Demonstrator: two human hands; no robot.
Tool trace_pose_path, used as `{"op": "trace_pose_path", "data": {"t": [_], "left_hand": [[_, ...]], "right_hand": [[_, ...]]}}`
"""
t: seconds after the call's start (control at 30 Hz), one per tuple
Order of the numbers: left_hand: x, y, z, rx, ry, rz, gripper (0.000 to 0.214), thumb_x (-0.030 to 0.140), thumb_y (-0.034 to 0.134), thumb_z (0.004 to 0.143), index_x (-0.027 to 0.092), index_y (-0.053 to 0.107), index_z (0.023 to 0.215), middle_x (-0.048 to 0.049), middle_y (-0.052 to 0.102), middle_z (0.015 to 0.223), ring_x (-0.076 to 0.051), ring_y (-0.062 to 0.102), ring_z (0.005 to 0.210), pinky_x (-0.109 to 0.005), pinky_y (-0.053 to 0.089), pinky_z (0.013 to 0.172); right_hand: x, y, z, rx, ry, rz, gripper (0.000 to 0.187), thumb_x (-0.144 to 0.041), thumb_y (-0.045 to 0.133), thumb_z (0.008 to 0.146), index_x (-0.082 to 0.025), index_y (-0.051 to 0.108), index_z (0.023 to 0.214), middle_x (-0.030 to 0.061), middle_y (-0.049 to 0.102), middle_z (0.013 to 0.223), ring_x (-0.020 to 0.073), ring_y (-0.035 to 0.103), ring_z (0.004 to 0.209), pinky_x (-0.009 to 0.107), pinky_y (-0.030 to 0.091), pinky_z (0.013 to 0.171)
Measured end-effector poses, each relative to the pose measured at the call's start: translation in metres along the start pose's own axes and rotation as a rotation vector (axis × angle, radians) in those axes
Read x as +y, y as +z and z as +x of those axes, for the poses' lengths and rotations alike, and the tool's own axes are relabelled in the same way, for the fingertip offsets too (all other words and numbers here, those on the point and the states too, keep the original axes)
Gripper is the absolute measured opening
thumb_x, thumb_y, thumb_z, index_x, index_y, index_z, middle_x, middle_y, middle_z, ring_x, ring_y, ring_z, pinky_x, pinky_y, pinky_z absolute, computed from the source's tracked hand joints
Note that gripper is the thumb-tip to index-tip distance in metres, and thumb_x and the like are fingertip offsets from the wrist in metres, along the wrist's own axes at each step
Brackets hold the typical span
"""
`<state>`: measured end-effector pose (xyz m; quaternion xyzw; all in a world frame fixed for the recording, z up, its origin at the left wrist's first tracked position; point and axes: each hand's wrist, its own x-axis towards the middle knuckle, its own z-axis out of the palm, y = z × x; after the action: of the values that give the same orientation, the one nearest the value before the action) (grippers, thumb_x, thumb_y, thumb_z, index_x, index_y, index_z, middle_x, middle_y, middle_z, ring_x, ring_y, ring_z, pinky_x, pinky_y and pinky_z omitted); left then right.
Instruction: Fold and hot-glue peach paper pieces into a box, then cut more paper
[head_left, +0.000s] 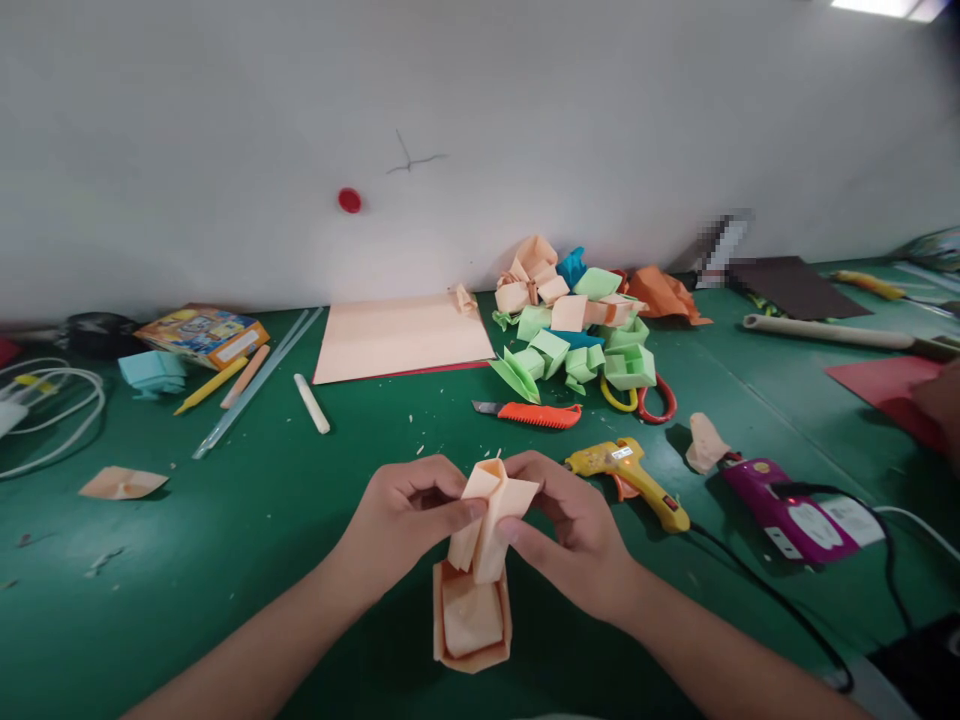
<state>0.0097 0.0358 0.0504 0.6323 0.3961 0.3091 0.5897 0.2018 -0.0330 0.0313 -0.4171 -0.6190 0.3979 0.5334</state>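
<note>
Both of my hands pinch a folded peach paper piece above the green table. My left hand grips its left side with thumb and fingers. My right hand holds the right side and top flap. Directly below it on the table lies a peach paper box shape, open side up, partly behind the held piece.
A yellow glue gun, a purple tool with cables, an orange utility knife and scissors lie to the right. A pile of folded paper pieces, a peach sheet, sticks, a pencil and a book sit farther back.
</note>
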Motion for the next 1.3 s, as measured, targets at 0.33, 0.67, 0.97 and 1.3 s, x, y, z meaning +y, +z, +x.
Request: {"op": "trace_pose_path", "data": {"t": [0.33,0.67,0.97,1.3], "left_hand": [[0.007,-0.005,-0.003,-0.084,0.112,0.088,0.024,0.042,0.073,0.084,0.019,0.079,0.081,-0.0069,0.070,0.082,-0.019,0.062,0.076,-0.028,0.049,0.067],[0.003,0.001,-0.002,0.015,0.122,0.160,0.027,0.042,0.074,0.083,0.018,0.070,0.070,-0.0028,0.063,0.071,-0.014,0.055,0.064,-0.024,0.042,0.058],[0.009,0.001,-0.007,-0.037,0.286,0.239,0.018,0.035,0.069,0.091,0.025,0.084,0.086,-0.0050,0.072,0.081,-0.015,0.065,0.072,-0.024,0.049,0.064],[0.010,0.003,-0.011,0.051,0.370,0.406,0.016,0.029,0.069,0.091,0.024,0.083,0.085,-0.0048,0.074,0.080,-0.015,0.069,0.070,-0.022,0.051,0.061]], "right_hand": [[-0.001,0.000,0.000,0.068,0.000,-0.031,0.013,-0.036,0.067,0.095,-0.023,0.063,0.095,0.0059,0.066,0.102,0.0191,0.065,0.087,0.030,0.058,0.073],[-0.001,-0.001,0.002,0.029,-0.031,-0.030,0.012,-0.034,0.073,0.090,-0.023,0.070,0.089,0.0075,0.064,0.104,0.0215,0.066,0.092,0.032,0.059,0.074],[0.004,0.004,0.001,0.099,-0.004,0.060,0.022,-0.038,0.079,0.087,-0.025,0.061,0.093,0.0031,0.067,0.098,0.0177,0.066,0.084,0.028,0.057,0.069],[0.003,0.003,0.001,0.047,-0.026,0.108,0.025,-0.026,0.074,0.089,-0.027,0.065,0.112,0.0025,0.064,0.105,0.0171,0.065,0.091,0.030,0.057,0.080]]}}
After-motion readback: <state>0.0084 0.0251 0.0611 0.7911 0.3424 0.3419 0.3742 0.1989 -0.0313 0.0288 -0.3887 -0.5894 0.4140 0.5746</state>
